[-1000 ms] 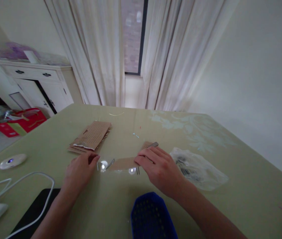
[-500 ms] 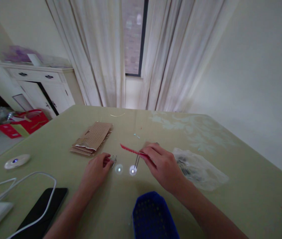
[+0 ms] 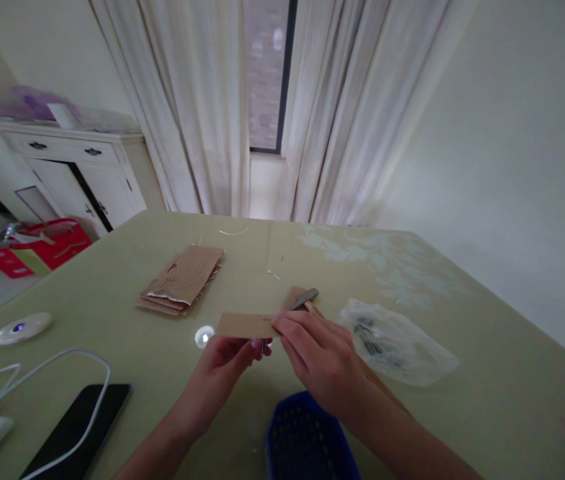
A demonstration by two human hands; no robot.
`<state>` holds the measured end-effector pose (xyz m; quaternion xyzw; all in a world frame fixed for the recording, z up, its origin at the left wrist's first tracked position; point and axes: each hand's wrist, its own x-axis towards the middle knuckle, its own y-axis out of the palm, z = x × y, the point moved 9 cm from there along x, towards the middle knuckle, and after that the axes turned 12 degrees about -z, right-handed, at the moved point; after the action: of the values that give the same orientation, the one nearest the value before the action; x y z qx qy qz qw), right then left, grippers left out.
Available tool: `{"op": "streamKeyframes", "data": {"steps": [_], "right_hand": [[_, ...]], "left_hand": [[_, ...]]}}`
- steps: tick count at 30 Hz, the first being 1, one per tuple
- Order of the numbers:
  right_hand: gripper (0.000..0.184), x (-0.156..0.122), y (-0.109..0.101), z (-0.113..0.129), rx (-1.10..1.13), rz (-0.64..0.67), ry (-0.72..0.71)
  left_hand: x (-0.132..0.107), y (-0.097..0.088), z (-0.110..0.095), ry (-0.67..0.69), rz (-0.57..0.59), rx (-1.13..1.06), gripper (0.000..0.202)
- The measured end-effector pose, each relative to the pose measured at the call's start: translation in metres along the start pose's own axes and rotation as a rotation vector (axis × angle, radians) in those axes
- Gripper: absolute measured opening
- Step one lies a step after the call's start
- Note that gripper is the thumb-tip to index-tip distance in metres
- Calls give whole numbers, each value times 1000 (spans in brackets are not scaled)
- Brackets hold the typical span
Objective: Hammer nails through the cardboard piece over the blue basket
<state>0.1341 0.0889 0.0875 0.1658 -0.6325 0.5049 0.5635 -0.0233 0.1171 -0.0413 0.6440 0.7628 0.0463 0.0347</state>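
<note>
While the right hand (image 3: pixel 320 350) pinches the card (image 3: pixel 245 325) at its right end, the card reaches leftward from those fingertips, its near edge close by the left hand (image 3: pixel 220 365), whose thumb and fingers grip small pins (image 3: pixel 264 346).

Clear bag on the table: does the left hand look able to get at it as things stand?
Probably not easily: the right hand, holding the strip, and its forearm lie between the left hand and the clear bag.
</note>
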Motion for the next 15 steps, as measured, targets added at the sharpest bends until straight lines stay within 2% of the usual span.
{"op": "streamKeyframes", "data": {"steps": [3, 7, 12, 15], "right_hand": [[16, -3, 0, 1, -19, -21, 1], [17, -2, 0, 5, 17, -16, -14], [24, 1, 3, 9, 41, 33, -66], [25, 0, 5, 7, 57, 24, -51]], "left_hand": [[-2, 2, 3, -42, 38, -39, 43], [-5, 11, -5, -20, 103, -64, 39], [-5, 6, -9, 15, 40, -68, 41], [-5, 3, -12, 55, -3, -32, 37]]}}
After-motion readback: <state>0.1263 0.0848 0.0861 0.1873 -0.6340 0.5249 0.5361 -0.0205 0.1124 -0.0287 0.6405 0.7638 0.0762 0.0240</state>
